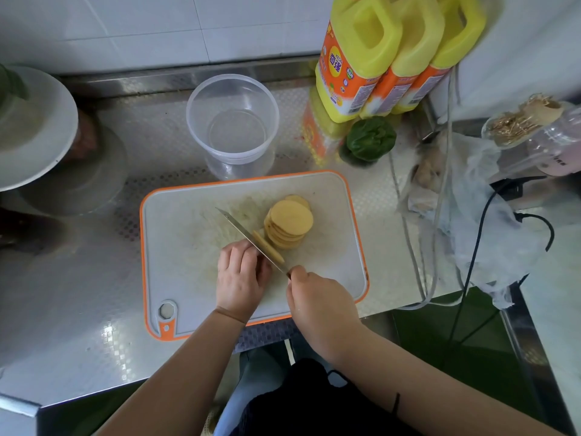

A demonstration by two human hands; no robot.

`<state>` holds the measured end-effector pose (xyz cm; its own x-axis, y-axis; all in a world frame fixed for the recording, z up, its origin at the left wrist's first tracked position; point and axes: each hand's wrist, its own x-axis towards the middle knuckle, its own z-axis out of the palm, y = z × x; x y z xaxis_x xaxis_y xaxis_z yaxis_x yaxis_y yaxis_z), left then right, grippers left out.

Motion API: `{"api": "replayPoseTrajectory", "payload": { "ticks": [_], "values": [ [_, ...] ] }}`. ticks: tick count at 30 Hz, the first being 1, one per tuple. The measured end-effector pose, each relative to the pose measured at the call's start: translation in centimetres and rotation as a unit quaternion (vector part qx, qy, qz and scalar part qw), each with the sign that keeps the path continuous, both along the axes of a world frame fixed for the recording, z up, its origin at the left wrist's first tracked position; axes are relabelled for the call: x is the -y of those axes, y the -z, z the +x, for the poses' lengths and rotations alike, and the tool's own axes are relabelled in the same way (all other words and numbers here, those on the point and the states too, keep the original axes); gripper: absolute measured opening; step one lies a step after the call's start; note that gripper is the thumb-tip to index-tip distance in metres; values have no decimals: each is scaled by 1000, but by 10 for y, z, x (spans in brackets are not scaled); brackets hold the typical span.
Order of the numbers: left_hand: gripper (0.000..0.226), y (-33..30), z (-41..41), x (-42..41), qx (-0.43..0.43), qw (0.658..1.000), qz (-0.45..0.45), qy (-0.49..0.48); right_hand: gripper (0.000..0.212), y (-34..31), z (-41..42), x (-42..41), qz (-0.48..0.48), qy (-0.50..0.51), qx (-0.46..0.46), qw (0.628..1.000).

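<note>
Found right hand (317, 305) at 5 o'clock of the cutting board (188, 234), fingers clenched round the handle of the knife (248, 236). Noted blade laid slantwise, tip toward 11 o'clock, edge downward. Saw left hand (240, 275) at 6 o'clock of the board, hard against the blade's left face, fingers curled down over a potato end almost wholly hidden beneath them. Logged one fresh slice (268, 247) leaning on the blade's right face. Marked slice stack (290, 223) just beyond, at 1 o'clock of the knife, rounds overlapping, near the board's centre. Recorded board lying flat on the steel counter (78, 294), orange rim, hanging loop at 7 o'clock. Spotted clear tub (232, 121) at 12 o'clock of the board, just off its edge. Noted green pepper (371, 138) at 1 o'clock, just in front of yellow bottles (361, 51). Saw plastic bag (503, 247) and black cable (475, 247) at 3 o'clock, white plate (31, 127) at 10 o'clock.
</note>
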<state>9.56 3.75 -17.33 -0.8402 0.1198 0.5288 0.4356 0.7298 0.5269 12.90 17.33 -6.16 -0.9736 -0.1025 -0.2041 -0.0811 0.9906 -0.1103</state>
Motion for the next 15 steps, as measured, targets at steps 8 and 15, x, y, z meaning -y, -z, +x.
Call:
{"api": "replayPoseTrajectory", "payload": {
  "ticks": [8,15],
  "values": [
    [16,2,-3,0,17,1000,0,9,40,0,-2,0,-2,22,32,999],
    [12,7,-2,0,5,1000,1,-1,40,3,-7,6,-35,22,62,997]
  ]
}}
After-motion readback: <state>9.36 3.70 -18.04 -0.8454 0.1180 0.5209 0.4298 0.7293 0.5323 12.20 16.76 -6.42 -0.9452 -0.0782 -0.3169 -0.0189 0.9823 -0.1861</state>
